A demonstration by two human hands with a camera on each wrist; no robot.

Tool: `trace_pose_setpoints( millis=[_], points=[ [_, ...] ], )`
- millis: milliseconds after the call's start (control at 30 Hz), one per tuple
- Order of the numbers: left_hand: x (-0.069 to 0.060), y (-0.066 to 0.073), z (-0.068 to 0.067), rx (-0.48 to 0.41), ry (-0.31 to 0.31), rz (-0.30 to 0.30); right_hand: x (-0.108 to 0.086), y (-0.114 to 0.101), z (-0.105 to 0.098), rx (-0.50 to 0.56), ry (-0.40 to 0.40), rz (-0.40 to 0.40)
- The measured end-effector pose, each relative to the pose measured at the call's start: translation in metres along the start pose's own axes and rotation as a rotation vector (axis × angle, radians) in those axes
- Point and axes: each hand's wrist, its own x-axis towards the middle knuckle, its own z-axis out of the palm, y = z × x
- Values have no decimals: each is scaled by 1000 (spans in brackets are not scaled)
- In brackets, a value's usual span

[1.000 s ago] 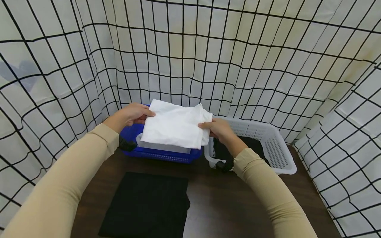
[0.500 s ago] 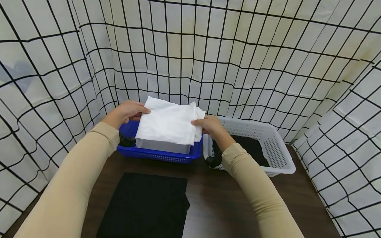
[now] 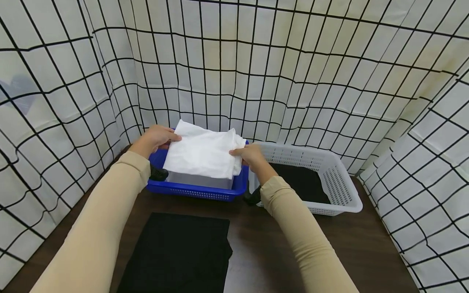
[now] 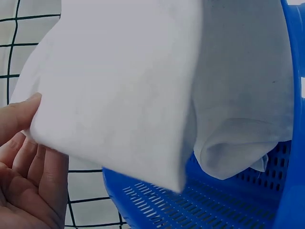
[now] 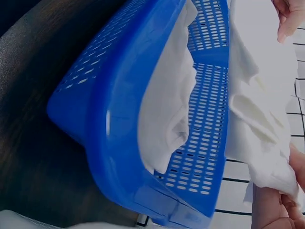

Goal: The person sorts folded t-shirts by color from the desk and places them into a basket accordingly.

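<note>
A folded white cloth point(image 3: 203, 150) hangs above the blue basket point(image 3: 190, 191), stretched between my two hands. My left hand point(image 3: 155, 137) pinches its left edge, thumb on top and fingers beneath. On the opposite edge, my right hand point(image 3: 252, 155) holds it the same way, where the layers look loose and uneven. Inside the basket lies another folded white cloth point(image 4: 243, 81), partly covered by the held one in the head view. From the right wrist view, a gap shows between the held cloth and the cloth lying inside point(image 5: 167, 100).
To the right stands a white basket point(image 3: 340, 183) with black cloth point(image 3: 300, 181) in it. A folded black cloth point(image 3: 179, 252) lies on the brown table point(image 3: 271, 248) in front. Black wire grid point(image 3: 256, 75) backed by white sheeting encloses the table's back and sides.
Both hands have carried the white cloth a little to the left, and it now sits more squarely over the blue basket. The black cloth on the table has stayed put.
</note>
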Motion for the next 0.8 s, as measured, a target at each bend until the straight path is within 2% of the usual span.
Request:
trace_pose_setpoints(
  millis=[267, 333, 467, 667, 800],
  points=[
    [6, -6, 9, 4, 31, -24, 8, 13, 9, 25, 30, -24],
    [6, -8, 11, 10, 35, -33, 11, 16, 11, 3, 45, -21],
    [5, -10, 12, 11, 15, -27, 14, 21, 15, -67, 80, -27],
    [7, -14, 18, 5, 19, -23, 11, 24, 21, -215, 134, -129],
    [11, -21, 21, 2, -10, -38, 7, 25, 28, -276, 164, -162]
  ],
)
